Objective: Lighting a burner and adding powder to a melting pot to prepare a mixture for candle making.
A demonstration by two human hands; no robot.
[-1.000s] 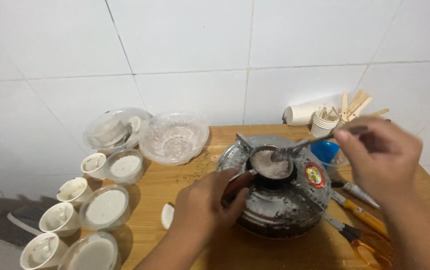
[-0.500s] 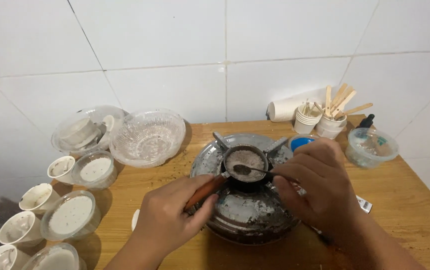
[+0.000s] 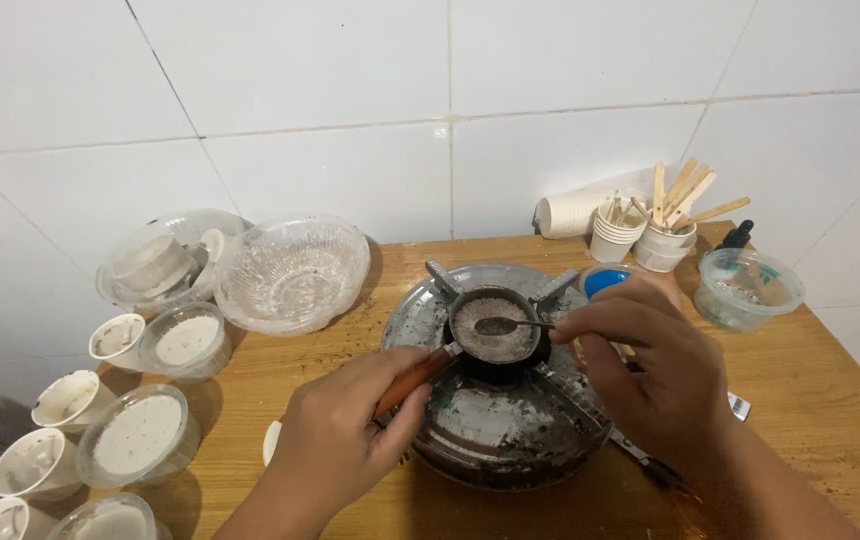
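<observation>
At frame centre a small pan (image 3: 493,327) of grey powder sits on a round burner (image 3: 495,420) on the wooden desk (image 3: 800,400). Clear bowls (image 3: 292,270) and white cups (image 3: 115,337) crowd the left. The left hand (image 3: 335,440) has its fingers wrapped around the pan's wooden handle (image 3: 412,380); the right hand (image 3: 655,375) pinches a spoon (image 3: 510,325) over the powder.

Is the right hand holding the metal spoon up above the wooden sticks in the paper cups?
No, the right hand holds the metal spoon in the small dark pot on the burner.
</observation>
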